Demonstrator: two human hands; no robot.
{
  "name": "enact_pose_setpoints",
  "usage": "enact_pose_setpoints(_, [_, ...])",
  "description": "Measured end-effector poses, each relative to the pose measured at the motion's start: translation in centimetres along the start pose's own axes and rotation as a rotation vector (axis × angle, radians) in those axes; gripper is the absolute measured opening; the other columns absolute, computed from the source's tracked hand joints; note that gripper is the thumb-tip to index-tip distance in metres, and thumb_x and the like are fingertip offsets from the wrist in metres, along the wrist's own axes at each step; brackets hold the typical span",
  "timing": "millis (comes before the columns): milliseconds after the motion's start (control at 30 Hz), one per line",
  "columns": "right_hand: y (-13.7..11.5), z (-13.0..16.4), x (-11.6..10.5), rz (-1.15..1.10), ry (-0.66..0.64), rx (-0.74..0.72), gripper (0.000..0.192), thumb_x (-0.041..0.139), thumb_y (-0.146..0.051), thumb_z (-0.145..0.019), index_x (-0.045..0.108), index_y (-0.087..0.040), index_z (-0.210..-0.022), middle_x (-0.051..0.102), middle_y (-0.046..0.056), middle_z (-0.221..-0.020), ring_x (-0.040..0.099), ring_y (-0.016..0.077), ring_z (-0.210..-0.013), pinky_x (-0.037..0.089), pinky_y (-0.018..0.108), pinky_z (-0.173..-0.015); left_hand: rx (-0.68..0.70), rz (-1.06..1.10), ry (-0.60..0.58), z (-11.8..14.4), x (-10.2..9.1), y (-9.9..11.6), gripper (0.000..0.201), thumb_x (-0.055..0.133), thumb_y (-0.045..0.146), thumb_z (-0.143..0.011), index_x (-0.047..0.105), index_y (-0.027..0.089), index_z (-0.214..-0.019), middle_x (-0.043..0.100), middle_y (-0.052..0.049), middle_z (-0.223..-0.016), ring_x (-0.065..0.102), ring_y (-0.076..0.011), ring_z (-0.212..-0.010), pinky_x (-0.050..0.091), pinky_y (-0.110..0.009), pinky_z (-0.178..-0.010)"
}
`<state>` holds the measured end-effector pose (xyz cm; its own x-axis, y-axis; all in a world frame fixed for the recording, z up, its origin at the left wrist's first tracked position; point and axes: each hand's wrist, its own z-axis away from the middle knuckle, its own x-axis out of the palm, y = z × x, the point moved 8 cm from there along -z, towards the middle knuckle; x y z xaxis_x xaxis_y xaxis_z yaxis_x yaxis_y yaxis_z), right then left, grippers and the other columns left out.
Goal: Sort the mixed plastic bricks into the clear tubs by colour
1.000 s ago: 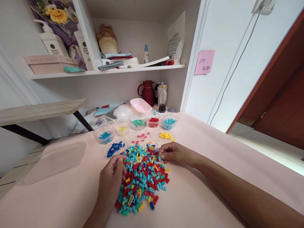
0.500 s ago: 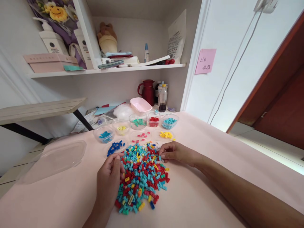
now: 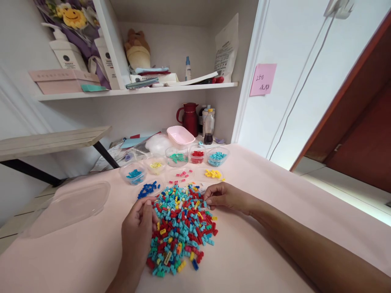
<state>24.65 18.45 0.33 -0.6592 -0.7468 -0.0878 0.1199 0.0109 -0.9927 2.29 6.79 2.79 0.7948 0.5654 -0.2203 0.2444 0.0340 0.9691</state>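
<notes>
A heap of small building bricks (image 3: 180, 228) in light blue, red, yellow, green and dark blue lies on the pink tabletop. At the heap's left edge rests my left hand (image 3: 139, 224), thumb pressed to the curled fingers; whatever it may hold is hidden. My right hand (image 3: 222, 196) is at the upper right edge, its thumb and index finger pinched at a light blue brick (image 3: 205, 204). Behind the heap, dark blue bricks (image 3: 148, 189), pink bricks (image 3: 181, 176) and yellow bricks (image 3: 213, 173) lie in shallow clear lids or trays.
Clear tubs hold blue bricks (image 3: 134, 175), pale yellow bricks (image 3: 155, 165), green bricks (image 3: 177, 158), red bricks (image 3: 197, 155) and light blue bricks (image 3: 217, 158). A large clear lid (image 3: 73, 209) lies left. Behind stand a pink basin (image 3: 181, 136), a red jug (image 3: 190, 120) and bottles (image 3: 209, 126).
My left hand has shifted very slightly left, and the whole view has moved a little. My right hand stays pinched at the same place by the heap.
</notes>
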Motion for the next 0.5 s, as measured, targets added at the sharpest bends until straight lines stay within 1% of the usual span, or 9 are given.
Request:
enact_pose_setpoints(133, [-0.4, 0.3, -0.3, 0.004, 0.006, 0.011, 0.025, 0.074, -0.037, -0.068, 0.066, -0.015, -0.078, 0.062, 0.0, -0.065, 0.056, 0.0124, -0.063, 0.044, 0.026, -0.064, -0.073, 0.084, 0.03, -0.3, -0.2, -0.9, 0.038, 0.054, 0.05, -0.075, 0.061, 0.02, -0.097, 0.048, 0.007, -0.051, 0.042, -0.0093, -0.041, 0.035, -0.019, -0.037])
enact_pose_setpoints(200, [-0.7, 0.5, -1.3, 0.033, 0.065, 0.026, 0.026, 0.072, -0.039, -0.069, 0.065, -0.016, -0.079, 0.064, 0.001, -0.065, 0.058, 0.0133, -0.064, 0.043, 0.025, -0.061, -0.108, 0.137, 0.037, -0.4, -0.3, -1.4, 0.035, 0.055, 0.048, -0.074, 0.061, 0.02, -0.094, 0.047, 0.007, -0.052, 0.04, -0.0085, -0.04, 0.031, -0.018, -0.035])
enact_pose_setpoints(300, [-1.9, 0.6, -4.1, 0.045, 0.233, 0.007, 0.027, 0.071, -0.04, -0.069, 0.065, -0.015, -0.078, 0.064, 0.002, -0.065, 0.058, 0.0127, -0.061, 0.041, 0.023, -0.056, -0.147, 0.219, 0.046, -0.5, -0.4, -1.9, 0.035, 0.057, 0.046, -0.072, 0.06, 0.019, -0.094, 0.045, 0.008, -0.052, 0.039, -0.0083, -0.039, 0.03, -0.019, -0.034])
enact_pose_setpoints(400, [-3.8, 0.1, -7.8, 0.029, 0.409, -0.064, 0.026, 0.071, -0.039, -0.068, 0.064, -0.015, -0.075, 0.065, 0.003, -0.071, 0.058, 0.0112, -0.058, 0.042, 0.022, -0.052, -0.154, 0.26, 0.059, -0.6, -0.5, -2.0, 0.039, 0.058, 0.046, -0.069, 0.06, 0.019, -0.098, 0.046, 0.008, -0.051, 0.04, -0.0085, -0.038, 0.03, -0.019, -0.034])
enact_pose_setpoints(433, [-4.5, -0.2, -9.3, 0.031, 0.494, -0.087, 0.025, 0.071, -0.038, -0.068, 0.063, -0.015, -0.074, 0.066, 0.003, -0.073, 0.058, 0.011, -0.057, 0.042, 0.022, -0.051, -0.155, 0.264, 0.065, -0.6, -0.5, -1.9, 0.04, 0.058, 0.046, -0.068, 0.06, 0.019, -0.098, 0.046, 0.008, -0.05, 0.039, -0.0085, -0.038, 0.03, -0.019, -0.034])
enact_pose_setpoints(467, [-5.1, -0.3, -11.1, 0.034, 0.609, -0.104, 0.023, 0.071, -0.036, -0.068, 0.063, -0.015, -0.073, 0.066, 0.004, -0.072, 0.058, 0.0108, -0.056, 0.042, 0.022, -0.05, -0.158, 0.268, 0.07, -0.7, -0.5, -1.9, 0.041, 0.058, 0.046, -0.068, 0.06, 0.018, -0.098, 0.045, 0.008, -0.05, 0.039, -0.0085, -0.037, 0.03, -0.019, -0.033])
enact_pose_setpoints(500, [-5.5, -0.1, -13.0, 0.026, 0.755, -0.12, 0.022, 0.072, -0.034, -0.068, 0.063, -0.015, -0.074, 0.066, 0.004, -0.07, 0.058, 0.0107, -0.054, 0.042, 0.021, -0.048, -0.162, 0.272, 0.077, -0.7, -0.5, -1.9, 0.041, 0.057, 0.046, -0.068, 0.06, 0.018, -0.098, 0.045, 0.008, -0.049, 0.039, -0.0085, -0.036, 0.029, -0.019, -0.033])
